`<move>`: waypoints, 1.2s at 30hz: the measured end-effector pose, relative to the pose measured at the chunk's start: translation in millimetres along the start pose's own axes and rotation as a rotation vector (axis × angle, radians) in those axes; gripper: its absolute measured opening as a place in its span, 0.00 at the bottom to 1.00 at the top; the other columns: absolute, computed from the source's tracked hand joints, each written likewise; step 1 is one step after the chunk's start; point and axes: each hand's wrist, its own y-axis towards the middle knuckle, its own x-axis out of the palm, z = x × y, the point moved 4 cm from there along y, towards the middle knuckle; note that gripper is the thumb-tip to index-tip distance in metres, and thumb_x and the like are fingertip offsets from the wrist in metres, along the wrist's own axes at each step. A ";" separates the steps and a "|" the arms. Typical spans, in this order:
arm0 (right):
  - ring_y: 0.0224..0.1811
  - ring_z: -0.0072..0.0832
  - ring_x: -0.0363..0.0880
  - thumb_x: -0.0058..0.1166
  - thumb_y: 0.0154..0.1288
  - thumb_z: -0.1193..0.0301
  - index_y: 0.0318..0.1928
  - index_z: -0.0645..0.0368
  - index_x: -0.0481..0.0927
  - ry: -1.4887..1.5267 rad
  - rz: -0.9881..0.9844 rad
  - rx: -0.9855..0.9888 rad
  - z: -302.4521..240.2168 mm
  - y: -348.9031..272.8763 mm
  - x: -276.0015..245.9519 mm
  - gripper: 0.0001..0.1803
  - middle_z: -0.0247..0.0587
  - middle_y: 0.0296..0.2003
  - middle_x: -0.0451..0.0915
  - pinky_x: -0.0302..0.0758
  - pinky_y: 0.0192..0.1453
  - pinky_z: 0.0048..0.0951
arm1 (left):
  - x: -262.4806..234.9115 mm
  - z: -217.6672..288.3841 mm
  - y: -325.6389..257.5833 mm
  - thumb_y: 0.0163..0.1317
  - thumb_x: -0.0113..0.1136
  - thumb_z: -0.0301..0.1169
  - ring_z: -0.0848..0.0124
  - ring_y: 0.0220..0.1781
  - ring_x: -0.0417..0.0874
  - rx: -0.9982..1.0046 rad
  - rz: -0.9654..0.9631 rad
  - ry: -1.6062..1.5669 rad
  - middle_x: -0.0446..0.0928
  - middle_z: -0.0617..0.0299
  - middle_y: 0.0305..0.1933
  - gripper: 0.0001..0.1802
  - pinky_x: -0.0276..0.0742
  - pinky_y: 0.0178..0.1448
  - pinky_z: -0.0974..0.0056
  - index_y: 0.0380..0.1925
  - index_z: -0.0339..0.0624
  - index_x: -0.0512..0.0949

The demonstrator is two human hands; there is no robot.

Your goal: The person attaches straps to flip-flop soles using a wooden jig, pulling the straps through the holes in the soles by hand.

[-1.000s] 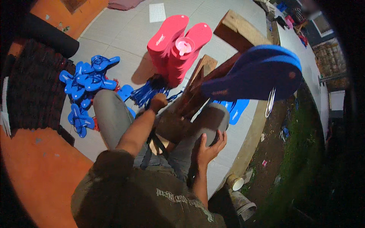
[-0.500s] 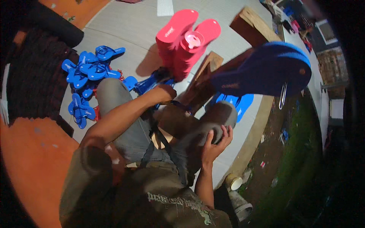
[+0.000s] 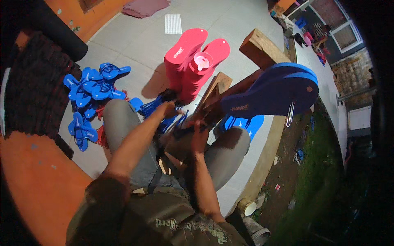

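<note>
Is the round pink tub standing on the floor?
No, the round pink tub sits up on the stacked pink soles, not down on the floor.

Lettering (image 3: 178, 52) marks pink sole (image 3: 188, 44), blue sole (image 3: 271, 93) — and shirt (image 3: 143, 213).

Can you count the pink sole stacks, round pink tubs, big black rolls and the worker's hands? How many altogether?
Pink sole stacks: 2
Round pink tub: 1
Big black roll: 1
Worker's hands, left hand and right hand: 2
Total: 6
</note>
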 end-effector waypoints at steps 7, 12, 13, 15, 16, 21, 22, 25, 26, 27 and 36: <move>0.34 0.26 0.73 0.44 0.64 0.60 0.36 0.61 0.72 0.064 -0.121 0.037 31.9 -6.6 9.5 0.16 0.36 0.27 0.76 0.66 0.45 0.27 | 66.2 -6.2 15.9 0.51 0.50 0.55 0.55 0.49 0.76 0.056 -0.081 0.087 0.74 0.44 0.45 0.31 0.71 0.50 0.52 0.40 0.37 0.76; 0.35 0.27 0.73 0.45 0.63 0.58 0.38 0.60 0.72 -0.173 -0.078 0.056 63.0 -14.5 3.9 0.16 0.38 0.28 0.76 0.67 0.44 0.28 | 18.2 46.6 -25.1 0.52 0.47 0.54 0.53 0.41 0.79 0.135 0.107 0.124 0.77 0.45 0.38 0.29 0.73 0.45 0.53 0.28 0.35 0.77; 0.36 0.28 0.73 0.46 0.63 0.58 0.38 0.60 0.72 0.037 -0.133 0.120 53.4 -8.8 9.4 0.17 0.39 0.29 0.76 0.67 0.43 0.29 | 31.1 33.8 -7.0 0.52 0.49 0.51 0.52 0.42 0.79 0.170 0.108 0.166 0.77 0.46 0.39 0.25 0.73 0.45 0.53 0.32 0.38 0.77; 0.35 0.28 0.73 0.46 0.63 0.59 0.37 0.61 0.72 -0.092 -0.204 0.113 16.9 -9.0 28.3 0.16 0.39 0.30 0.76 0.67 0.43 0.28 | 93.9 -46.3 61.8 0.53 0.50 0.52 0.51 0.43 0.78 0.165 0.151 0.176 0.76 0.45 0.41 0.27 0.73 0.45 0.52 0.36 0.37 0.75; 0.35 0.26 0.73 0.45 0.64 0.60 0.35 0.62 0.72 -0.095 -0.235 0.105 3.9 -1.8 22.9 0.15 0.38 0.29 0.76 0.68 0.41 0.28 | 94.7 -50.5 63.7 0.51 0.50 0.46 0.52 0.35 0.78 0.176 0.294 0.138 0.76 0.45 0.34 0.21 0.73 0.37 0.53 0.30 0.36 0.76; 0.30 0.23 0.71 0.44 0.65 0.59 0.35 0.61 0.70 -0.023 -0.074 0.044 25.5 -7.6 10.4 0.16 0.36 0.26 0.74 0.66 0.38 0.26 | 133.8 -56.0 60.4 0.48 0.55 0.44 0.56 0.32 0.77 0.223 0.271 -0.089 0.74 0.46 0.29 0.20 0.73 0.33 0.58 0.25 0.35 0.76; 0.29 0.23 0.70 0.44 0.64 0.58 0.35 0.61 0.70 0.009 -0.073 0.057 22.6 -7.8 15.7 0.17 0.35 0.25 0.73 0.66 0.38 0.25 | 132.0 -52.0 63.6 0.46 0.57 0.42 0.58 0.29 0.77 0.262 0.342 -0.120 0.74 0.47 0.25 0.17 0.72 0.30 0.59 0.23 0.36 0.76; 0.29 0.21 0.69 0.44 0.65 0.56 0.34 0.61 0.70 0.014 -0.082 0.120 11.5 -28.6 17.1 0.18 0.34 0.24 0.72 0.65 0.37 0.24 | 121.0 -35.6 43.1 0.51 0.50 0.27 0.70 0.14 0.68 0.750 0.969 0.414 0.67 0.57 0.17 0.08 0.64 0.17 0.64 0.17 0.38 0.71; 0.29 0.21 0.68 0.43 0.65 0.56 0.33 0.60 0.69 0.000 -0.094 0.144 3.2 -24.0 24.0 0.18 0.33 0.24 0.71 0.64 0.36 0.24 | 103.0 -51.3 60.5 0.52 0.50 0.28 0.72 0.15 0.67 0.715 0.761 0.220 0.67 0.58 0.17 0.08 0.63 0.17 0.65 0.17 0.38 0.71; 0.29 0.21 0.68 0.41 0.66 0.56 0.33 0.60 0.69 -0.020 -0.090 0.092 13.1 -19.8 15.5 0.18 0.33 0.23 0.71 0.64 0.37 0.23 | 101.8 -31.1 53.9 0.52 0.50 0.29 0.73 0.15 0.67 0.706 0.504 -0.020 0.67 0.60 0.17 0.09 0.62 0.17 0.66 0.17 0.39 0.71; 0.28 0.21 0.66 0.40 0.67 0.61 0.30 0.59 0.69 -0.106 -0.260 -0.149 -9.7 -30.9 56.5 0.14 0.30 0.24 0.68 0.65 0.35 0.25 | 66.9 0.5 53.3 0.54 0.48 0.35 0.66 0.29 0.73 0.428 -0.085 -1.214 0.71 0.55 0.27 0.11 0.68 0.29 0.60 0.29 0.39 0.75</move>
